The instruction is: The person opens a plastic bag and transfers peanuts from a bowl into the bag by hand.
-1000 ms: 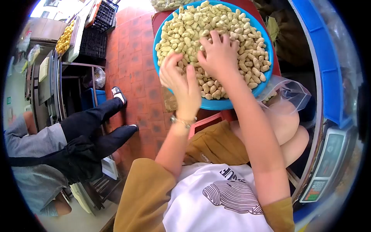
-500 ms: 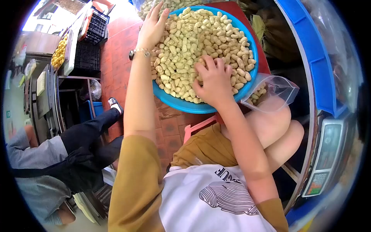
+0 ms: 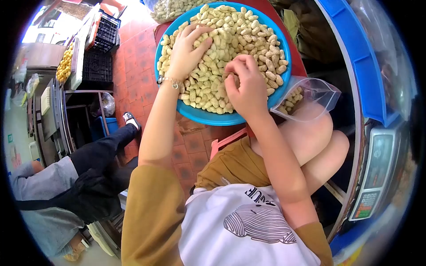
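Observation:
A round blue basin (image 3: 287,82) is heaped with unshelled peanuts (image 3: 208,84). On the left part of the heap lies my left hand (image 3: 188,51), its fingers apart and bent over the peanuts, the palm facing down. A bracelet circles that wrist. My right hand (image 3: 248,88) is over the near right part of the basin. Its thumb and fingers are curled together, with a peanut (image 3: 234,80) partly hidden between them. Touching the basin's near right rim is a clear plastic bag (image 3: 310,99) with some peanuts inside, by my knee.
Behind the basin stands another clear bag of peanuts (image 3: 175,8). A blue tray (image 3: 370,84) and a digital scale (image 3: 375,170) line the right side. At the left are a seated person's leg (image 3: 104,144), black crates (image 3: 98,66) and a tray of yellow items (image 3: 65,64).
My left hand has come down from the basin's far left rim onto the peanuts. My right hand has lifted slightly, its fingers more curled. The view has shifted a little.

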Action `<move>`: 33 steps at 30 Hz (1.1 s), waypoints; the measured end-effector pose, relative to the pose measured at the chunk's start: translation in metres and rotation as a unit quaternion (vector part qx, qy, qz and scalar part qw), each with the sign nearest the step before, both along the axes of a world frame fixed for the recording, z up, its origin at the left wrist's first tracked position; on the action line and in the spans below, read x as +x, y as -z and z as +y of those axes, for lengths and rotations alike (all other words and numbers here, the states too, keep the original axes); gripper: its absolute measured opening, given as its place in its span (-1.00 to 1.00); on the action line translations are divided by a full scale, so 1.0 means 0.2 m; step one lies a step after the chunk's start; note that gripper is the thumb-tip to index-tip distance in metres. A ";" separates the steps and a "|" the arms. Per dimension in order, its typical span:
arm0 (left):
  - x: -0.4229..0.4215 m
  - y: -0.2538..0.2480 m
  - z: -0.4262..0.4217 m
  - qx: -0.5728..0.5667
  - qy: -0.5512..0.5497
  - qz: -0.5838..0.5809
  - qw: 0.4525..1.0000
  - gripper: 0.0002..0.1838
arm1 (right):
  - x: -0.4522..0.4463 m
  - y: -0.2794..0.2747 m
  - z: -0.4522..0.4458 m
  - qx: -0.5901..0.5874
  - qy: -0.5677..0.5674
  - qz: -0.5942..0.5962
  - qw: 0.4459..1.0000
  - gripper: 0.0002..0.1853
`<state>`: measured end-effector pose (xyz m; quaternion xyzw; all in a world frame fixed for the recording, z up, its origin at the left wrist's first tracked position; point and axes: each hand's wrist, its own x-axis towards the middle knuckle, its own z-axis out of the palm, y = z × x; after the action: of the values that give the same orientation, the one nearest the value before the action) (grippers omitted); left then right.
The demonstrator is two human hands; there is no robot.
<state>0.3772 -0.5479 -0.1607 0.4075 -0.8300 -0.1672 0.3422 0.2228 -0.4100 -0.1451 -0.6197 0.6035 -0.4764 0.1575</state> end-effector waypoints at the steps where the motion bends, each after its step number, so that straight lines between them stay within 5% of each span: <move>1: -0.01 -0.02 0.05 0.071 0.023 0.069 0.995 -0.73 | -0.01 0.01 -0.01 -0.055 0.027 0.052 0.997 -0.83; 9: -0.15 -0.04 0.25 0.153 0.151 0.135 0.967 -0.57 | -0.02 0.06 -0.03 -0.052 0.064 -0.094 0.992 -0.69; 12: -0.16 -0.13 0.31 0.302 0.050 0.285 0.908 -0.49 | -0.04 0.06 -0.03 -0.047 0.069 -0.139 0.987 -0.70; 15: -0.04 -0.21 0.31 0.171 -0.029 0.174 0.969 -0.40 | -0.05 0.03 -0.03 -0.008 0.071 -0.237 0.969 -0.72; 21: -0.08 -0.15 0.65 0.172 -0.202 0.063 0.962 -0.34 | -0.04 0.08 -0.08 -0.118 0.092 -0.103 0.983 -0.66; 24: -0.13 -0.02 0.83 0.043 -0.198 -0.209 0.957 -0.26 | -0.06 0.06 -0.11 -0.129 0.048 -0.021 0.990 -0.62; 33: -0.11 -0.04 0.82 0.068 -0.196 -0.205 0.956 -0.22 | 0.01 0.18 -0.29 -0.092 -0.012 0.215 0.972 -0.65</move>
<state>0.3554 -0.3838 -0.1521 0.6102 -0.7727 -0.0655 0.1622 0.2240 -0.4677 -0.1819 -0.7267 0.5690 -0.3839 -0.0275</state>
